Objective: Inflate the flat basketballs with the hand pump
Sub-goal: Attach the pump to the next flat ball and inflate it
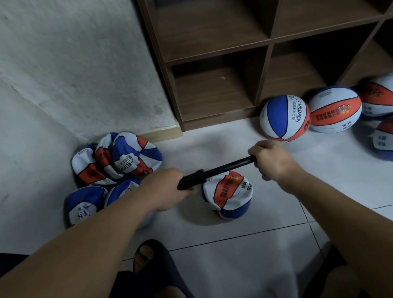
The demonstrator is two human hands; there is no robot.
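Four round balls [285,117], one pump [216,171]

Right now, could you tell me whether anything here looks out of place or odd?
Only the crumpled flat basketballs heaped by the wall, expected for this job. The hand pump, held at both ends, sits above the flat ball; whether it is connected is unclear.

Hand pump [215,171]: plain black. Flat basketballs [115,158], the crumpled ball [228,195] and the inflated balls [285,117]: panels of blue, white and orange divided by dark seams, with dark lettering on the white panels. Shelf unit [268,41]: dark brown wood grain; floor tiles [232,258]: white with dark joints; wall [51,68]: mottled white; sandal [161,258]: black.
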